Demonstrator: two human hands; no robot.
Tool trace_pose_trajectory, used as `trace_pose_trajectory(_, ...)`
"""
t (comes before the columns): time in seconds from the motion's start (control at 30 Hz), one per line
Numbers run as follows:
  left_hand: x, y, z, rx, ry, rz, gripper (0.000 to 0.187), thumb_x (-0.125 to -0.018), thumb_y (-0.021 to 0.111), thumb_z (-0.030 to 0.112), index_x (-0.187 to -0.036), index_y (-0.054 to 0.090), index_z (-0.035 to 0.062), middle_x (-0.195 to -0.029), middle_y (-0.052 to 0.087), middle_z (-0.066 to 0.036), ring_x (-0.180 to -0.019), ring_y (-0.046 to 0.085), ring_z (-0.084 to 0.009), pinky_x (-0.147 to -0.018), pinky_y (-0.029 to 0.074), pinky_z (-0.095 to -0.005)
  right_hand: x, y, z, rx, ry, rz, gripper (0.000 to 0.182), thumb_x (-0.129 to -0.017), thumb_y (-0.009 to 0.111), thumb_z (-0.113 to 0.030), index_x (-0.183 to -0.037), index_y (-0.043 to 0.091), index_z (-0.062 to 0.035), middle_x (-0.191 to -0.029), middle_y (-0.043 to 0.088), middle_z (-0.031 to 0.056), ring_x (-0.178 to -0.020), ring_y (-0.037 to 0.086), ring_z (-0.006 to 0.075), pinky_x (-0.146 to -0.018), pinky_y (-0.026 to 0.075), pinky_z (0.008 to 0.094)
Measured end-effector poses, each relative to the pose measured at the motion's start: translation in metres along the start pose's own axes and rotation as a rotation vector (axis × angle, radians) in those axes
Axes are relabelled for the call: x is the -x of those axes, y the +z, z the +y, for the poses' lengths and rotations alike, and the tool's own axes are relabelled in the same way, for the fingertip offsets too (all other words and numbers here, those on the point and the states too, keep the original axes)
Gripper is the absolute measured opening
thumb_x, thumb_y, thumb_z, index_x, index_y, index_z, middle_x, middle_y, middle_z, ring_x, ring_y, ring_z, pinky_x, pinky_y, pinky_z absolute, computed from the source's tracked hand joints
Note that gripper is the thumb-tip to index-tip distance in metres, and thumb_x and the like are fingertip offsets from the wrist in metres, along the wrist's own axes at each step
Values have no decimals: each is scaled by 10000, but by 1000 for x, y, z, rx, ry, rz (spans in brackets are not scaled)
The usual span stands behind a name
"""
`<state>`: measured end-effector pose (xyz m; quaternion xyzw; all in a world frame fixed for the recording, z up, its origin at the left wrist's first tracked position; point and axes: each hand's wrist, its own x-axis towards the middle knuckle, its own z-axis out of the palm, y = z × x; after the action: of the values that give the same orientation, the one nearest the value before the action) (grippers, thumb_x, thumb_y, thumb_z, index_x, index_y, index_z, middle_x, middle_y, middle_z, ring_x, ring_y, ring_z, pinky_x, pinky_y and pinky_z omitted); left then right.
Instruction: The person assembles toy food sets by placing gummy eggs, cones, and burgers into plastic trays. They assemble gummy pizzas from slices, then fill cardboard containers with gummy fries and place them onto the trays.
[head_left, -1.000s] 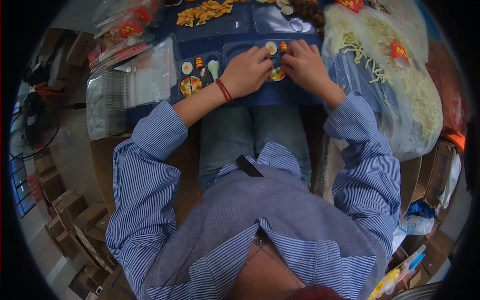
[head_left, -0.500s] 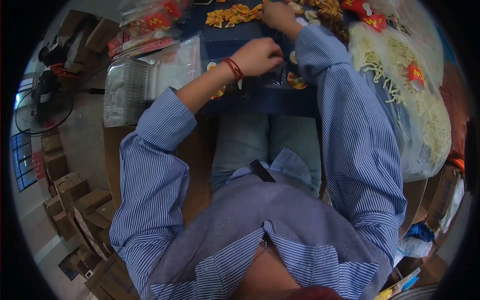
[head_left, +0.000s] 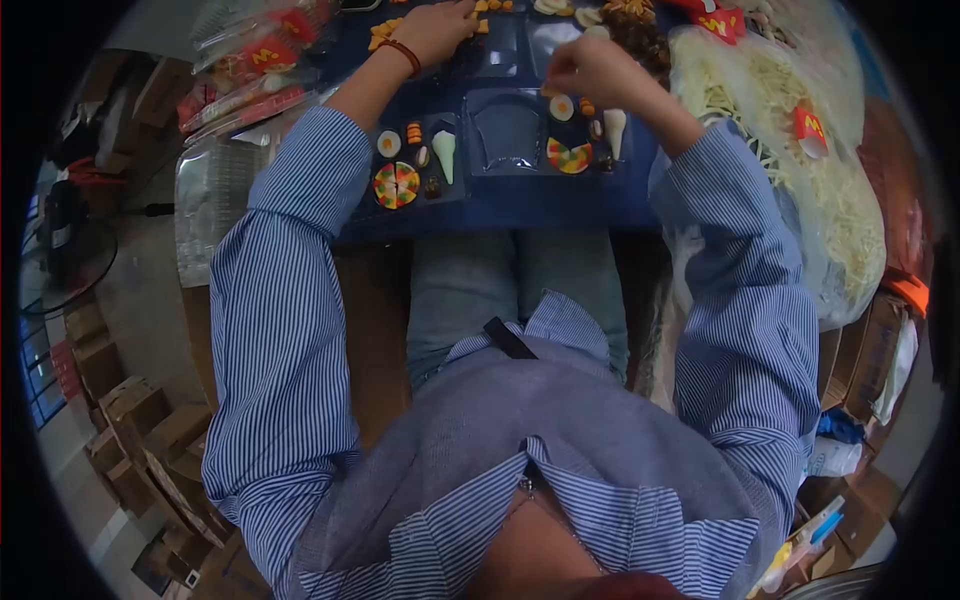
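Observation:
My left hand reaches over a pile of small orange pizza-slice pieces at the far side of the blue table. Its fingers stretch to the right, their tips at the pieces. Above the right-hand clear plastic tray, my right hand is closed in a pinch; what it grips is too small to make out. Below it lie an egg piece, pizza slices and a pale cone. The left-hand tray holds a round of pizza slices, another egg and a greenish cone.
Between the filled trays lies a clear plastic tray. Stacked clear trays and red-marked packets stand at the left. Bags of pale fry-like strips fill the right side. Cardboard boxes and a fan stand left.
My left hand has moved away from the near trays to the orange pile. My right hand has come back from the pile to above the right tray. The view has shifted slightly.

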<state>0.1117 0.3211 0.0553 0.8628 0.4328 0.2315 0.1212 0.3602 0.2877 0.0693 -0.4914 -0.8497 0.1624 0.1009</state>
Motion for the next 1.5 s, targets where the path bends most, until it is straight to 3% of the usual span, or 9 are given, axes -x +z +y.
trace_pose_trajectory(0.07,-2,-1,2,11,-1,22,210,-862,669,264,-942,683,70,-847,697,-108,-812,683,-292,-727,541,-371,35,3,-6,2,16,-99,150,-795,701,-247,-887,740,-136,-828,670,75,-805,664,272,-707,491,424)
trace_pose_trajectory(0.2,-6,-3,6,15,8,63,210,-859,671,271,-939,681,77,-836,701,-104,-803,686,-293,-718,543,-377,70,8,-27,220,72,-59,119,-789,728,-197,-876,713,-118,-898,665,39,-914,633,237,-780,432,368)
trace_pose_trajectory(0.27,-8,-3,9,15,10,84,210,-857,673,275,-938,681,81,-831,702,-102,-798,687,-293,-713,544,-380,78,27,-23,267,-31,217,75,-770,721,-188,-827,700,-144,-919,606,6,-963,579,210,-782,363,359)
trace_pose_trajectory(0.4,-13,-2,16,10,15,130,210,-853,675,282,-935,680,88,-820,706,-97,-789,689,-294,-704,545,-386,90,36,-17,319,-162,255,117,-760,709,-186,-870,712,-148,-928,590,-2,-955,569,188,-773,366,359)
trace_pose_trajectory(0.53,24,29,79,290,40,-111,208,-877,701,227,-951,645,41,-790,696,-81,-703,668,-177,-655,522,-287,106,34,-12,294,-250,284,204,-760,673,-166,-958,716,-146,-953,576,0,-980,546,174,-790,369,349)
trace_pose_trajectory(0.7,40,55,94,200,168,-105,121,-851,675,134,-930,634,52,-886,622,-78,-774,645,-249,-687,515,-335,117,36,-13,443,-342,336,257,-760,659,-176,-1010,708,-142,-998,568,1,-1045,528,161,-825,381,338)
trace_pose_trajectory(1.1,50,46,105,63,114,-102,120,-828,676,130,-885,605,51,-877,567,-86,-832,610,-302,-710,509,-375,117,34,-4,98,-259,384,230,-761,650,-71,-966,730,-137,-1092,606,13,-1057,548,201,-842,394,351)
trace_pose_trajectory(1.27,61,40,94,-17,566,-20,182,-840,670,170,-977,654,52,-997,607,-48,-911,597,-219,-752,514,-335,120,28,-8,146,-171,367,272,-752,651,-46,-978,750,-161,-1122,613,42,-1105,545,235,-866,402,373)
trace_pose_trajectory(1.5,73,34,96,-188,592,-55,289,-836,678,189,-1097,659,68,-1139,618,-31,-1055,569,-194,-869,484,-326,121,31,-5,170,-201,344,320,-763,650,-50,-1029,749,-199,-1281,576,57,-1253,490,253,-966,381,413)
